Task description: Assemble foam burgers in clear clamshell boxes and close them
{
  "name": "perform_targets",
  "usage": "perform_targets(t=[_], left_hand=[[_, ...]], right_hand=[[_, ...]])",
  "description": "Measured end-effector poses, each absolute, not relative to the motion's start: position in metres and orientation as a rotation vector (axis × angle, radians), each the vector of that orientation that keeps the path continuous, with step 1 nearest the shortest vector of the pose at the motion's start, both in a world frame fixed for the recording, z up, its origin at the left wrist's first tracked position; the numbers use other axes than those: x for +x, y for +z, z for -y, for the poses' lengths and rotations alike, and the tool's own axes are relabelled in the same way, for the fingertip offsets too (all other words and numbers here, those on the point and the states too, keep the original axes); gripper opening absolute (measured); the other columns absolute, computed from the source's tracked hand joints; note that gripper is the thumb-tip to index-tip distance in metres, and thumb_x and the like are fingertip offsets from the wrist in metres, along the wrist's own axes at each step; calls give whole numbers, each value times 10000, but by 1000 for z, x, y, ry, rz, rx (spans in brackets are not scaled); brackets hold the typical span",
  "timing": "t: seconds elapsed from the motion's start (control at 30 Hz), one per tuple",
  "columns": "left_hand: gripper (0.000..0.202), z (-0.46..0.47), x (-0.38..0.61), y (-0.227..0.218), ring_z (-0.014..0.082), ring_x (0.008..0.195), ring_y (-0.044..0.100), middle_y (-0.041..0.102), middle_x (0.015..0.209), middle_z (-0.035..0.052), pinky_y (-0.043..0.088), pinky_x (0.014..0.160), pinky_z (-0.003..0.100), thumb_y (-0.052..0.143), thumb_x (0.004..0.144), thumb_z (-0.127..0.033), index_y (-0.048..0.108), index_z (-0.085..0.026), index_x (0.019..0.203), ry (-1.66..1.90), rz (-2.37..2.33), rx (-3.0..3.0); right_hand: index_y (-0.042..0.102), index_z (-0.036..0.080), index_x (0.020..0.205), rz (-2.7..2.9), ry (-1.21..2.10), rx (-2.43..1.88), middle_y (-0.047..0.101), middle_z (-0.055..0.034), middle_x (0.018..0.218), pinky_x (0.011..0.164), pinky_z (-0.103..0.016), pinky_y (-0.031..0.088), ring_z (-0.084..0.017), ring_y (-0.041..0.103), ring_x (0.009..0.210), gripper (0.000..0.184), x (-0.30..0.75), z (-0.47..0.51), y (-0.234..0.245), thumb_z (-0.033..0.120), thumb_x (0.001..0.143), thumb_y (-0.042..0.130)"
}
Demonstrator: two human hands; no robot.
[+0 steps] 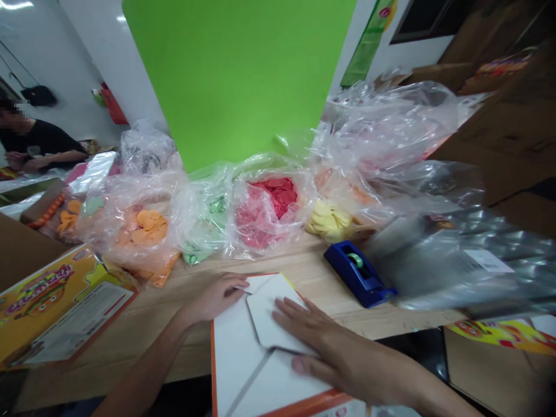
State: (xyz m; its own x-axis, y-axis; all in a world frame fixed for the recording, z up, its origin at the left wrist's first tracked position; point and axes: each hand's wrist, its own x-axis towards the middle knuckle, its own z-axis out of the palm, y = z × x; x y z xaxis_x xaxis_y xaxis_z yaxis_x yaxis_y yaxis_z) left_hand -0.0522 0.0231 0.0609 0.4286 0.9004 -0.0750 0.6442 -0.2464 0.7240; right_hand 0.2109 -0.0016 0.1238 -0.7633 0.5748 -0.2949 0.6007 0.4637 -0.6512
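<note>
A cardboard box (232,359) with white flaps and orange edges lies in front of me at the table's near edge. At its far left corner, my left hand (215,298) has its fingers curled, with the thumb and fingertips closed on a white flap. My right hand (324,336) lies flat across the white middle flap (263,315), fingers stretched and slightly spread, pressing on it. The flaps overlap, with dark gaps along their edges. To the right of the box sits a blue tape dispenser (358,275) with a green roll, touched by neither hand.
Clear bags of orange (150,227), green (200,231), red (278,197) and yellow discs (329,220) line the table's back beneath a green panel (252,75). A printed yellow box (65,307) lies left. Clear plastic packaging (438,255) fills the right. Another person (41,142) sits far left.
</note>
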Motion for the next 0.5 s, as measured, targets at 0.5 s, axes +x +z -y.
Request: perform_targets(t=[0.5], left_hand=[[458, -4, -57, 31, 258, 1250, 440, 514, 1325, 114, 374, 1006, 387, 405, 867, -417, 492, -169, 1241, 867, -1726, 1335]], right_hand=[[613, 173, 1093, -2385, -905, 1044, 526, -161, 1290, 914, -630, 368, -345, 429, 1234, 264, 175, -1, 129, 212, 838, 557]])
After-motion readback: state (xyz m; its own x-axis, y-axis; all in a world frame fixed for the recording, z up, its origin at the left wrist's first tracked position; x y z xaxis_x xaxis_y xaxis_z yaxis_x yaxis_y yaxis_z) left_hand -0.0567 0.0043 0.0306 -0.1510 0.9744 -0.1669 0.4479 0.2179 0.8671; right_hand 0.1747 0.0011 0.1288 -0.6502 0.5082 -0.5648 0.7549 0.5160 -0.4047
